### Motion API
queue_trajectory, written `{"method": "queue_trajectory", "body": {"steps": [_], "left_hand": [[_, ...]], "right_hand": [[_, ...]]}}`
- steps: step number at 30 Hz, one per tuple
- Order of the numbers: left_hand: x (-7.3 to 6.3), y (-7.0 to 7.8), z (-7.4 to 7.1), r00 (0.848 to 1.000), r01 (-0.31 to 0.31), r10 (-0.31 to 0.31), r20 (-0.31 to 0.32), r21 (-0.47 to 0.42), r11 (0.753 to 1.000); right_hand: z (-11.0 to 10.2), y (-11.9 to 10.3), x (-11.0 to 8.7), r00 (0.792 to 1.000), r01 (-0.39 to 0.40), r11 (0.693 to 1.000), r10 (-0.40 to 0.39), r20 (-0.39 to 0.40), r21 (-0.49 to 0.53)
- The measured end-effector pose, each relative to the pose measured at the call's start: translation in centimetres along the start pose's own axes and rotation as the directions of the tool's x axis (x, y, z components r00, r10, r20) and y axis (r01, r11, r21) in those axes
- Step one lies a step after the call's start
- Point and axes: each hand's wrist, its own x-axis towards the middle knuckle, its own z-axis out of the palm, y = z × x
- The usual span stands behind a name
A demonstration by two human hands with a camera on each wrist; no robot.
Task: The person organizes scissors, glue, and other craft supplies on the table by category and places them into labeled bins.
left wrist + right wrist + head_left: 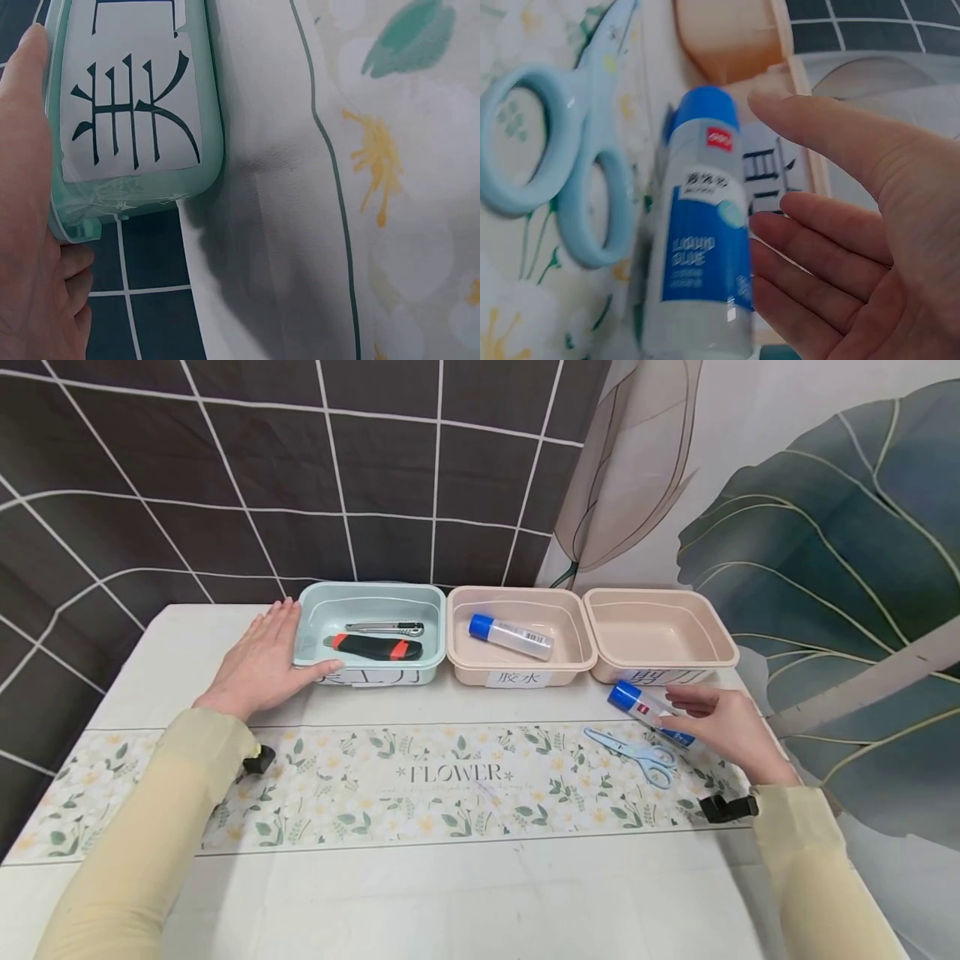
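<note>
My left hand (258,660) rests against the left end of a light blue bin (367,674), fingers extended along its side and thumb across the front rim. Inside that bin lie a black-and-red utility knife (378,647) and a slimmer silver utility knife (384,627). My right hand (716,727) is beside a blue-capped liquid glue bottle (701,247) on the table, its fingers loosely bent and spread from the thumb. In the right wrist view, the palm faces the bottle without a grip around it. Light blue scissors (637,752) lie just in front of the bottle.
A pink middle bin (525,677) holds another blue-capped glue bottle (512,637). To its right stands a second pink bin (660,635) with a label on its front. A floral runner (480,810) crosses the table; a dark gridded backdrop (382,460) rises behind.
</note>
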Motion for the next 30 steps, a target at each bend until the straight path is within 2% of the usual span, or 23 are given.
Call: {"method": "queue_trajectory", "body": {"steps": [9,16,30], "left_hand": [[-0.1,0.1,0.0,1.0,0.004,-0.004,0.007,-0.004,1.0],[-0.1,0.2,-0.1,1.0,0.008,-0.008,0.007,-0.01,1.0],[-0.2,0.2,-0.1,1.0,0.01,-0.01,0.002,-0.003,1.0]], "right_hand": [[0.9,1.2,0.3,1.0,0.003,1.0,-0.003,0.003,-0.029],[1.2,1.9,0.6,1.0,0.011,1.0,-0.011,0.015,-0.007],[1.7,2.3,0.9,1.0,0.01,0.999,-0.01,0.012,-0.043]]}}
